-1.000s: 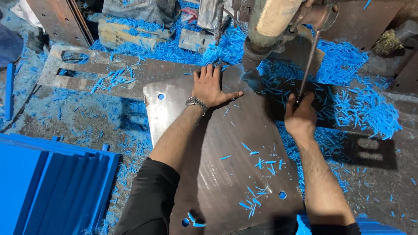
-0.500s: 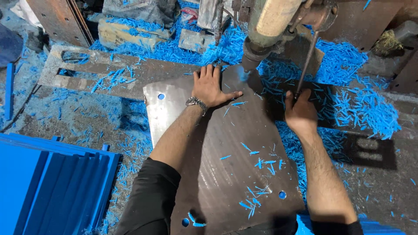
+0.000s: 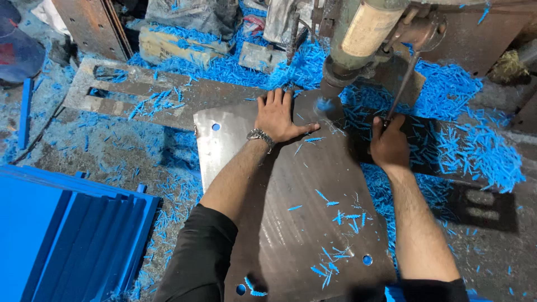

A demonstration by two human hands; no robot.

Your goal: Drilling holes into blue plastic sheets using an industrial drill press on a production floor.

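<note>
Nothing has visibly shifted since before: left hand (image 3: 278,118) stays pressed flat, fingers spread, grip open on the metal plate (image 3: 302,212) under the drill head (image 3: 330,92). Right hand (image 3: 389,144) grips the plate's edge amid blue shavings (image 3: 464,151).

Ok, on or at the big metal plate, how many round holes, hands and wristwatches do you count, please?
Round holes in view: 3
Hands: 2 (left hand, right hand)
Wristwatch: 1
Total: 6
</note>
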